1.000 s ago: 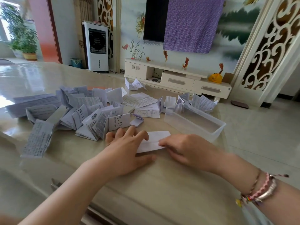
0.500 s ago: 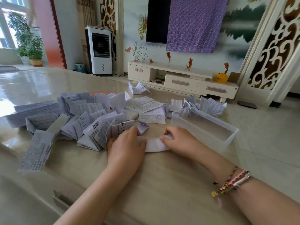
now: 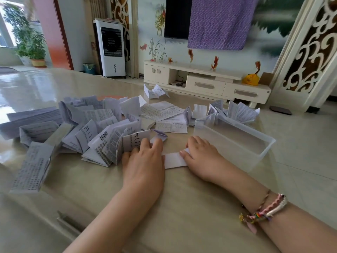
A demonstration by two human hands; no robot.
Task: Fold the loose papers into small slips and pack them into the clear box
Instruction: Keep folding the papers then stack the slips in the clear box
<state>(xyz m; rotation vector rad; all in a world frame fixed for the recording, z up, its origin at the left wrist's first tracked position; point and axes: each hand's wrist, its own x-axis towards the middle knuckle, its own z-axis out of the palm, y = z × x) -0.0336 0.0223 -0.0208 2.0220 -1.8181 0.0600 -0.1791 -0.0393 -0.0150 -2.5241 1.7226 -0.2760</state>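
Here, your table (image 3: 182, 207) carries everything: a broad glossy top, its near edge rounded and its right-hand edge falling away just past the box. The loose papers (image 3: 76, 132) sprawl across the left and middle, likely dumped there so you can draw from the heap with your left hand; they leave a bare strip of table in front of you as working room. The clear box (image 3: 235, 141) sits to your right, open and, as far as the frame shows, holding nothing yet; its far corner stands close to the table edge, so mind nudging it outward. More leaflets crowd behind it.

Your left hand (image 3: 144, 161) lies flat, fingers fairly straight, pressing one end of the slip (image 3: 174, 160) down, touching the heap's near edge. Your right hand (image 3: 199, 155) presses the other end with its fingertips, just beside the box wall, probably flattening a crease. The slip lies on the table between both hands, a short reach from the box.
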